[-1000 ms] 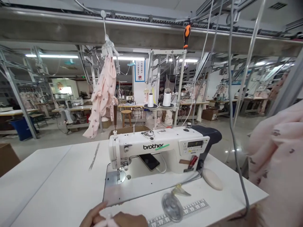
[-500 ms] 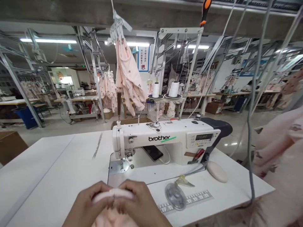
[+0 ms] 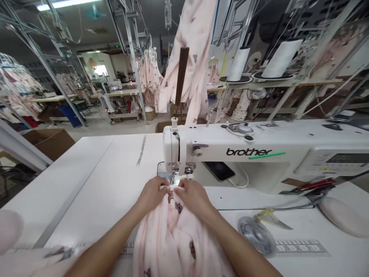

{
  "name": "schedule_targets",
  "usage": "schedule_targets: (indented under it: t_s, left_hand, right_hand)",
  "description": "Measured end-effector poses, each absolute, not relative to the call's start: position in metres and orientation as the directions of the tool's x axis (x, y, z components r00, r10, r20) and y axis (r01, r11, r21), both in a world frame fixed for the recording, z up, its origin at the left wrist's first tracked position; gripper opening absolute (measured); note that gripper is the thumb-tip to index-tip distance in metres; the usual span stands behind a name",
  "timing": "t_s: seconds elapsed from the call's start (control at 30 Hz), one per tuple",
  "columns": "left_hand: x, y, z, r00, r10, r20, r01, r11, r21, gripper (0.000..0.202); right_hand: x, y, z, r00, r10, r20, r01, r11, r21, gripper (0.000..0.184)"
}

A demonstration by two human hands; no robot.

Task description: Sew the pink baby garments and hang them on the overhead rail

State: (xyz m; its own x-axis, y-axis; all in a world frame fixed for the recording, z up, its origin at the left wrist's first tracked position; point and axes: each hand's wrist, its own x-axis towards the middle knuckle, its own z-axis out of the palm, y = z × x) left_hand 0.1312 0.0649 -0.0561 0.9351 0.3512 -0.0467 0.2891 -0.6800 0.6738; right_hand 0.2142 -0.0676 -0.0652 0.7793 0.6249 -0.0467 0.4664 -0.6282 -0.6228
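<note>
A pale pink garment (image 3: 184, 238) with small dark prints drapes from the needle area of the white sewing machine (image 3: 213, 146) toward me. My left hand (image 3: 154, 194) pinches its top edge just left of the presser foot (image 3: 173, 177). On the right of the foot, my right hand (image 3: 193, 194) grips the same edge, thumb and fingers closed on the cloth. Both hands lie close together at the front of the needle plate. The cloth between my fingertips is partly hidden by them.
A phone (image 3: 219, 171) with a white cable lies under the machine arm. Right of my arm are a round clear disc (image 3: 256, 234), a ruler strip (image 3: 302, 248) and red-handled snips (image 3: 317, 184). Thread cones (image 3: 281, 59) stand behind. A pink garment (image 3: 193, 57) hangs beyond the machine.
Both hands have moved forward and right with the pink garment, from the table's front to the presser foot. My view has come closer to the machine, and a light now shines at the needle.
</note>
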Motion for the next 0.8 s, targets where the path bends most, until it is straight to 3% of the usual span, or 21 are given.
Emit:
schedule_targets:
  t_s: [0.17,0.4,0.63,0.8]
  left_hand:
    - [0.143,0.064,-0.059,0.913,0.404,-0.063,0.343,-0.672,0.656,0.019]
    - [0.159,0.063,-0.054,0.896,0.435,-0.09,0.392,-0.68,0.62,0.019]
    - [0.158,0.071,-0.051,0.935,0.319,-0.156,0.342,-0.695,0.633,0.018]
    - [0.16,0.073,-0.053,0.931,0.32,-0.175,0.354,-0.677,0.645,0.018]
  right_hand:
    - [0.223,-0.062,-0.061,0.792,0.605,-0.084,0.466,-0.687,-0.558,0.01]
    - [0.23,-0.058,-0.063,0.84,0.534,-0.093,0.402,-0.73,-0.553,0.013]
    - [0.234,-0.064,-0.059,0.812,0.569,-0.132,0.406,-0.712,-0.574,0.011]
    - [0.242,-0.061,-0.057,0.804,0.563,-0.193,0.373,-0.73,-0.573,0.012]
